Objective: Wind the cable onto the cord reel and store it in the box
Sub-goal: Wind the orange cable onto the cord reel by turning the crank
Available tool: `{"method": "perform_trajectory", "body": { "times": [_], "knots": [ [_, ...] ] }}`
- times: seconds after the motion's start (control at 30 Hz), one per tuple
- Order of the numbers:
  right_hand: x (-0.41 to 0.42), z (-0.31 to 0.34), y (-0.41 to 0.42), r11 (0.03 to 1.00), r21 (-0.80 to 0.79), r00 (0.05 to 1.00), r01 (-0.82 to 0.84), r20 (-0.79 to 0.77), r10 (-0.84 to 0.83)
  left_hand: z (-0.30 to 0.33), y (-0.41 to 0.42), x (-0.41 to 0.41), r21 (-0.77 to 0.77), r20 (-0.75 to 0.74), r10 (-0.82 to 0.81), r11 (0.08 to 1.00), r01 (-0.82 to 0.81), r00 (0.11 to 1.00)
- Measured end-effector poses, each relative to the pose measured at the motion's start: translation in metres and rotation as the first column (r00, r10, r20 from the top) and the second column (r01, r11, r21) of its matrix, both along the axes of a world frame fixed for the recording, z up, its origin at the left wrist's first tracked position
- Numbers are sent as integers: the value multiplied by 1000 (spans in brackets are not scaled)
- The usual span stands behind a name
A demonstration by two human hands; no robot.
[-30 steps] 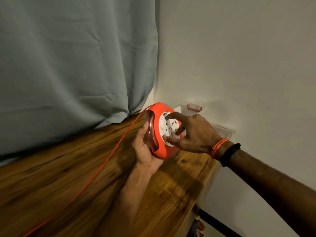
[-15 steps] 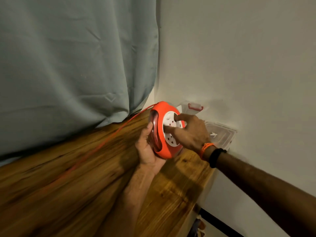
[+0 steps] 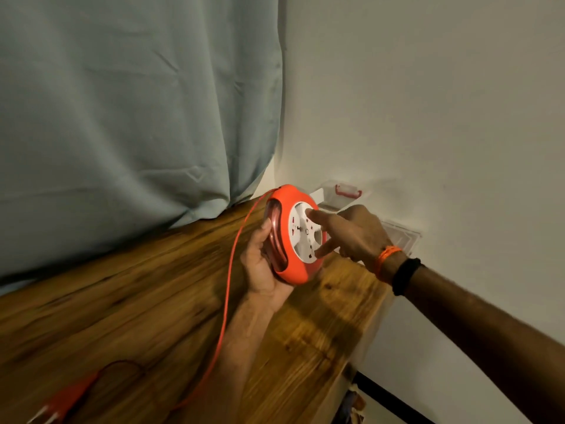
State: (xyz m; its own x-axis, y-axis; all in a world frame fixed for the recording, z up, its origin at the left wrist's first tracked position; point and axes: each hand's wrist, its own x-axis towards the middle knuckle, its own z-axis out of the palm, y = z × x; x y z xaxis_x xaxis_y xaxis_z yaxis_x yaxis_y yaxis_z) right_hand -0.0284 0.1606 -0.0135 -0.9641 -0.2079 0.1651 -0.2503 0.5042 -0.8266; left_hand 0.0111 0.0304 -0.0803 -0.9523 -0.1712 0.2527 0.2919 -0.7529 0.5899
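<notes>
Left hand [image 3: 263, 264] cups the cord reel [image 3: 293, 237]; right hand [image 3: 348, 234] fingertips press its white hub. Cable [image 3: 229, 289] trails slack below the left wrist — may snag the table edge; box [image 3: 345, 197] just beyond.

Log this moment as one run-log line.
phase: winding | left hand: holds cord reel | right hand: fingers on white hub | cable: partly out on table | box: behind, against wall

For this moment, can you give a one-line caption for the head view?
Left hand holds the cord reel while right hand turns its hub, cable trailing.
</notes>
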Motion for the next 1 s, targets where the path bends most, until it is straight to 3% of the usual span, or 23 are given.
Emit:
{"method": "perform_trajectory", "body": {
  "times": [0.1, 0.2, 0.3, 0.43, 0.57, 0.67, 0.77, 0.8, 0.83, 0.87, 0.9, 1.0],
  "knots": [
    [-2, -2, 10, 962, 269, 915, 44, -397, 70, -4, -6, -2, -4, -21, -56, 998, 56, 998],
    [-2, -3, 16, 913, 406, 770, -34, -572, 283, -8, -10, -3, 3, -18, -105, 994, 106, 994],
    [-6, -4, 17, 863, 506, 666, -21, -636, 389, -8, -10, -3, 16, -39, -131, 991, 132, 991],
    [-13, -6, 11, 836, 548, 598, -20, -664, 449, -5, -6, -2, 29, -54, -163, 986, 165, 985],
    [-20, -13, 4, 855, 519, 574, -24, -693, 436, -3, -3, -2, 7, -80, -169, 985, 170, 982],
    [-19, -16, 2, 877, 479, 617, -24, -684, 390, -2, -2, -1, 18, -71, -143, 989, 144, 987],
    [-7, -14, -8, 959, 285, 838, -6, -522, 160, 0, 0, -1, 35, -48, -81, 996, 83, 996],
    [-3, -11, -13, 996, 79, 951, -34, -303, 57, 3, 1, -1, 26, -28, -49, 998, 50, 998],
    [-1, -9, -17, 974, -220, 998, -47, 30, 54, 4, 2, 0, 9, -10, -15, 1000, 15, 1000],
    [1, -6, -19, 886, -464, 931, 11, 328, 160, 5, 3, 1, -13, -2, 7, 1000, -7, 1000],
    [4, -3, -19, 805, -589, 832, 71, 480, 278, 5, 4, 1, -28, 1, 18, 999, -18, 1000],
    [3, -2, -18, 791, -605, 734, 87, 576, 360, 2, 3, 1, -22, 7, 13, 1000, -13, 1000]
  ]
}}
